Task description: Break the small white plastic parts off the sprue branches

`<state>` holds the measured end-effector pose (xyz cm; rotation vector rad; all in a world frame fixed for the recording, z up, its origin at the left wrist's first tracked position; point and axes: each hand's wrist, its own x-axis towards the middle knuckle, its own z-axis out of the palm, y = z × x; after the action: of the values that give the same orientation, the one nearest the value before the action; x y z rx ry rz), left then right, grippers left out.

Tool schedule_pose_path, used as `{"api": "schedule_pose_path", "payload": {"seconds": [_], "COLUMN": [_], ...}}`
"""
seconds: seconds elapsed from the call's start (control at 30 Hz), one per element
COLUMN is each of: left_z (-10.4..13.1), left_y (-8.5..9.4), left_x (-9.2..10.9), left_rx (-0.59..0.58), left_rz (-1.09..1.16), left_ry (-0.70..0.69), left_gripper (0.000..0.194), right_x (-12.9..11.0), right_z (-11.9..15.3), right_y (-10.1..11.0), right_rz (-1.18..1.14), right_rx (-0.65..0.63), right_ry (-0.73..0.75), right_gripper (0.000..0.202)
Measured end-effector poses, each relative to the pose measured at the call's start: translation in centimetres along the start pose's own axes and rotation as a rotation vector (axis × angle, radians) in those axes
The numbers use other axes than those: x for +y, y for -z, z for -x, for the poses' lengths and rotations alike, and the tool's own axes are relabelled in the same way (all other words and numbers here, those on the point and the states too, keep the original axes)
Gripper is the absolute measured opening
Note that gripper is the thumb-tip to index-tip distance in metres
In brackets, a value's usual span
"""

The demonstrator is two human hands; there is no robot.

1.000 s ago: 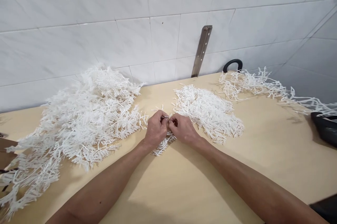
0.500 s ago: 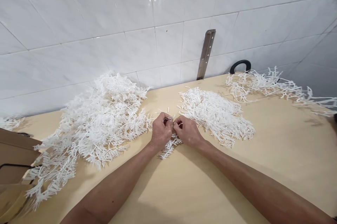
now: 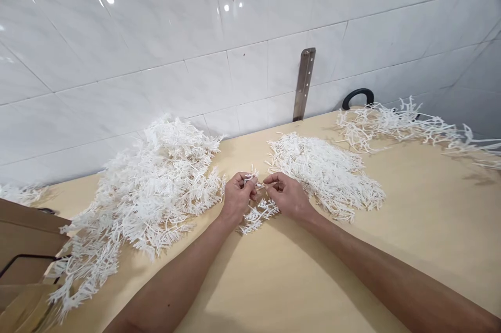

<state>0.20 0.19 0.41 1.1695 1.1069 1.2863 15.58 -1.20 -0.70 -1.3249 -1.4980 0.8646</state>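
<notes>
Strands of slender, white, branching plastic [image 3: 260, 185] are being pinched by the left hand [image 3: 235, 199] above the pale wood-toned table [image 3: 313, 291] — presumably for steadying. Whether the right hand [image 3: 290, 197], curling beside them, is gripping any cannot be told.

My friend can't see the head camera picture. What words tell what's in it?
A person's left hand holds a small white sprig, with the right hand close beside it, above a light tan table. White, stringy heaps lie around: a big pile on the left, a smaller pile to the right, and a loose tangle farther right near the tiled wall.
</notes>
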Motion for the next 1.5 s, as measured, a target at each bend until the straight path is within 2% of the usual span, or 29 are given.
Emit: {"api": "schedule_pose_path", "payload": {"seconds": [0.07, 0.2, 0.3, 0.5, 0.7, 0.93, 1.2, 1.5], "left_z": [0.0, 0.1, 0.2, 0.2, 0.1, 0.2, 0.3, 0.3], "left_y": [0.0, -0.2, -0.4, -0.4, -0.4, -0.5, -0.6, -0.5], "left_x": [0.3, 0.5, 0.4, 0.0, 0.1, 0.4, 0.5, 0.3], "left_rx": [0.020, 0.035, 0.037, 0.069, 0.082, 0.082, 0.042, 0.036], "left_rz": [0.023, 0.069, 0.070, 0.032, 0.066, 0.062, 0.078, 0.006], "left_ry": [0.036, 0.080, 0.096, 0.078, 0.123, 0.111, 0.117, 0.086], "left_gripper": [0.035, 0.036, 0.035, 0.034, 0.035, 0.031, 0.032, 0.025], "right_x": [0.0, 0.1, 0.4, 0.9, 1.2, 1.0, 1.3, 1.1], "right_z": [0.4, 0.7, 0.7, 0.5, 0.4, 0.4, 0.2, 0.4], "right_y": [-0.3, -1.0, -1.2, -1.2, -1.4, -1.5, -1.9, -1.7], "right_rz": [0.020, 0.171, 0.248, 0.260, 0.257, 0.273, 0.340, 0.371], "right_rx": [0.003, 0.115, 0.155, 0.169, 0.132, 0.068, 0.113, 0.008], "right_ry": [0.107, 0.370, 0.449, 0.450, 0.389, 0.421, 0.428, 0.442], "right_gripper": [0.023, 0.019, 0.010, 0.010, 0.007, 0.008, 0.012, 0.017]}}
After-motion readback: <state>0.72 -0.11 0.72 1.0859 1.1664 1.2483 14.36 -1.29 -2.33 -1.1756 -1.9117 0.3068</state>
